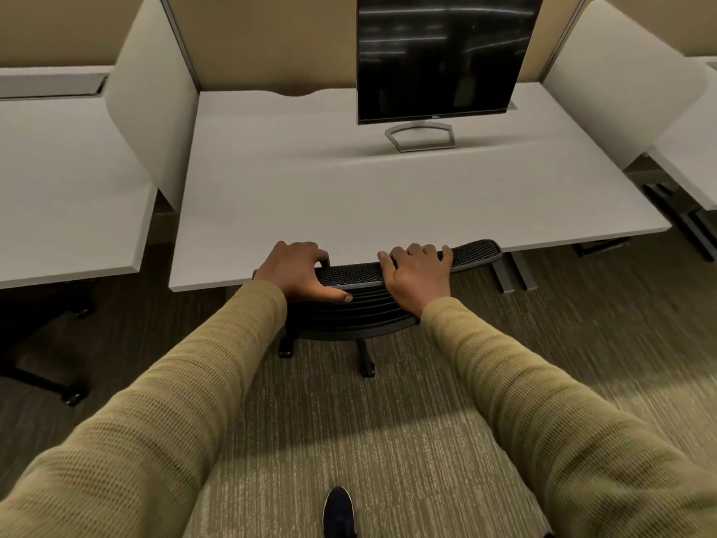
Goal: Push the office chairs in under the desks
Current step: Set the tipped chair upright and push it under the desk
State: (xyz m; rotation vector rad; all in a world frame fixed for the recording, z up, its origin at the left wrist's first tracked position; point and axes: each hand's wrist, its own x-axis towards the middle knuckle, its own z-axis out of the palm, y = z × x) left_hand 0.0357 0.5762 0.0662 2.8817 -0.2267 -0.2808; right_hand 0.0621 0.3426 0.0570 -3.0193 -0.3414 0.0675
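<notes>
At the front edge of the white counter, both hands clasp the top of a black mesh office chair.

Left hand has its grip clamped on the chair's top rail, fingers curled over the far side and thumb pressed on the near face; right hand is likewise closed on the rail, fingers draped over it. The chair's back touches or sits just under the counter edge; its seat is hidden beneath, and only two base legs with casters show on the carpet. A dark monitor stands on the counter, its top cut off by the frame; small bezel lettering appears to read "DELL", though it is tiny. Another chair's base at left is shadowed and hard to make out.
</notes>
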